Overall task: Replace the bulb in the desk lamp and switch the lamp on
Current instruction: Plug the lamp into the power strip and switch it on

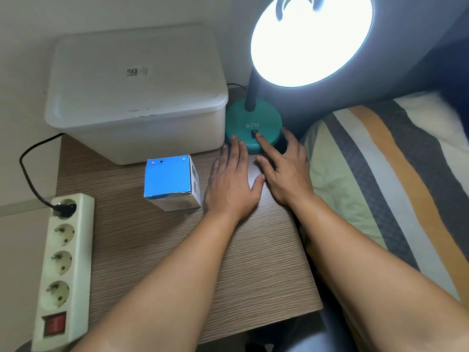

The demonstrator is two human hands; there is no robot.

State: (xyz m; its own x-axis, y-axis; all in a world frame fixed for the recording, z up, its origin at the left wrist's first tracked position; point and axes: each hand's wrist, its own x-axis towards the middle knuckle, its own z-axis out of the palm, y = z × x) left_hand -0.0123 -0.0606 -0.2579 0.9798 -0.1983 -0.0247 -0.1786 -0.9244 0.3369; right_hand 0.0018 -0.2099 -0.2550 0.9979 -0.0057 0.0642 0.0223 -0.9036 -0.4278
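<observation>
The desk lamp stands at the table's far right, with a teal round base (241, 118) and a dark neck. Its shade (312, 39) glows bright white; the bulb inside is lost in glare. My right hand (286, 171) has its index fingertip on the small black switch (254, 133) at the front of the base, other fingers spread. My left hand (232, 184) lies flat on the wooden table (177, 250), fingertips touching the base's front edge, holding nothing. A blue and white bulb box (171, 182) stands just left of my left hand.
A white lidded plastic bin (137, 92) fills the back of the table. A cream power strip (62, 270) with a red switch lies along the left edge, a black plug (64, 207) in its top socket. Striped bedding (393, 186) borders the right side.
</observation>
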